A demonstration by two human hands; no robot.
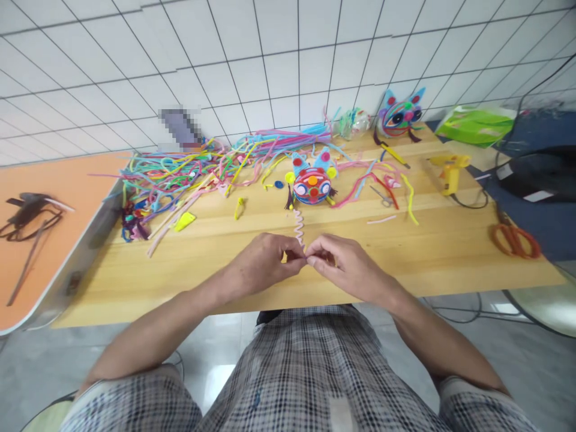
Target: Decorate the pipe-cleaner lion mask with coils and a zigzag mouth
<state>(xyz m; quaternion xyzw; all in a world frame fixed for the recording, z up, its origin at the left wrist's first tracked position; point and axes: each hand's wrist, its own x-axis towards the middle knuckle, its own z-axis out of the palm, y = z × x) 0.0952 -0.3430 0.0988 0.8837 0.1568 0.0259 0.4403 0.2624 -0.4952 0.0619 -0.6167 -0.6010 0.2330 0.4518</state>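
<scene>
A pale pink pipe cleaner (299, 225), bent into zigzag waves, runs from my fingers towards a colourful cat-like craft head (312, 185). My left hand (270, 259) pinches the near end of it between thumb and fingertips. Right beside, fingertips almost touching the left ones, my right hand (344, 263) pinches the same end. The craft head has blue ears, red and orange trim, white round eyes and yellow discs at its sides. Whether the zigzag strip touches the head is unclear.
Loose pipe cleaners (180, 174) pile at the left. A second craft head (399, 117) stands by the wall. On the right are a yellow glue gun (450, 171), small scissors (381, 195) and orange-handled scissors (515, 239). An orange table (54, 240) adjoins at left.
</scene>
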